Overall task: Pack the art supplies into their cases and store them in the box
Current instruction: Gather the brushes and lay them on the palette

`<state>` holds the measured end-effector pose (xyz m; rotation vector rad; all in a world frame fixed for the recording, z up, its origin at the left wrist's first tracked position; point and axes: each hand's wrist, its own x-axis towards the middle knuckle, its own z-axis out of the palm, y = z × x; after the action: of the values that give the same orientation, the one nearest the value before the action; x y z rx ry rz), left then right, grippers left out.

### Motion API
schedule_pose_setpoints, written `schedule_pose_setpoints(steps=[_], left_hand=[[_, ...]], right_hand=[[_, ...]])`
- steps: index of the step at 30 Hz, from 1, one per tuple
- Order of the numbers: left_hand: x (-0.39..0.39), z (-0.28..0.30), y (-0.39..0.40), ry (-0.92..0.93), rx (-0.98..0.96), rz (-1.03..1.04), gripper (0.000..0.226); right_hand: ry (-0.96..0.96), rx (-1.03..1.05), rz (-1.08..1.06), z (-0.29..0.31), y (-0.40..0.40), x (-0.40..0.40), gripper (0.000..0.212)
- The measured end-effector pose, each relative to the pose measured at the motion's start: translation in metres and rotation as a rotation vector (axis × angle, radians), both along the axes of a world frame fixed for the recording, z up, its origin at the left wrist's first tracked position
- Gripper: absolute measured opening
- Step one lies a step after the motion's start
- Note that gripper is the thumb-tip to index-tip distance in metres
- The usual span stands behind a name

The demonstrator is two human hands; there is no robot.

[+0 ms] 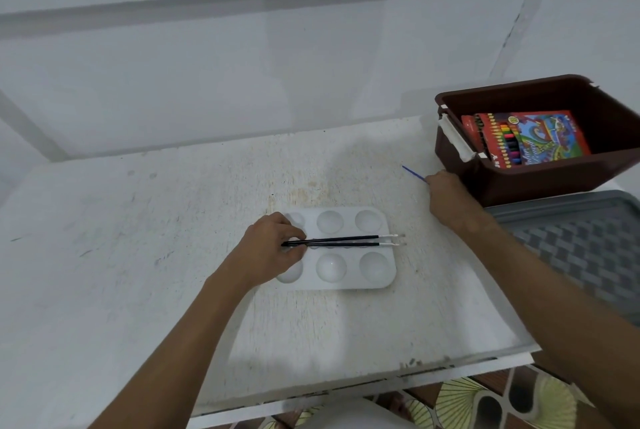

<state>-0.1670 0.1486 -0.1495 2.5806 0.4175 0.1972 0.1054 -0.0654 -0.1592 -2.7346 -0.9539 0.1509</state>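
Gathering brushes, I see my left hand (268,248) pinching two black paintbrushes (341,241) over the white palette (349,285) on the bench (138,255), my right hand (445,196) gripping a blue brush (412,173) beside the brown box (540,182), so next I'd judge they go inside.

Blue brush (414,173) mostly hidden, seemingly inside right hand (446,198).

Soft, even, cool light filled the scene, casting only faint shadows on the white table (138,255). Wide-angle distortion bent the edges, and the picture looked slightly soft throughout, without glare.
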Motion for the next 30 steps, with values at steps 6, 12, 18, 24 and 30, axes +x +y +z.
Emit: schedule_pose_setpoints(steps=[6, 12, 18, 24, 30], left_hand=[[-0.001, -0.001, 0.002, 0.006, -0.028, 0.035, 0.027], [-0.002, -0.001, 0.001, -0.010, -0.015, 0.030, 0.027], [-0.004, -0.002, 0.000, -0.031, -0.005, 0.022, 0.026], [-0.007, -0.004, -0.002, -0.050, 0.007, 0.019, 0.024], [-0.013, -0.007, -0.003, -0.059, 0.013, 0.037, 0.027]], right_hand=[[-0.033, 0.019, 0.021, 0.000, 0.002, -0.001, 0.021], [0.013, 0.023, 0.015, 0.001, 0.004, -0.002, 0.028], [0.017, 0.132, 0.058, 0.013, 0.006, -0.016, 0.026], [0.100, 0.261, 0.310, 0.041, 0.027, -0.071, 0.021], [0.192, 0.164, 0.517, 0.044, 0.057, -0.103, 0.023]])
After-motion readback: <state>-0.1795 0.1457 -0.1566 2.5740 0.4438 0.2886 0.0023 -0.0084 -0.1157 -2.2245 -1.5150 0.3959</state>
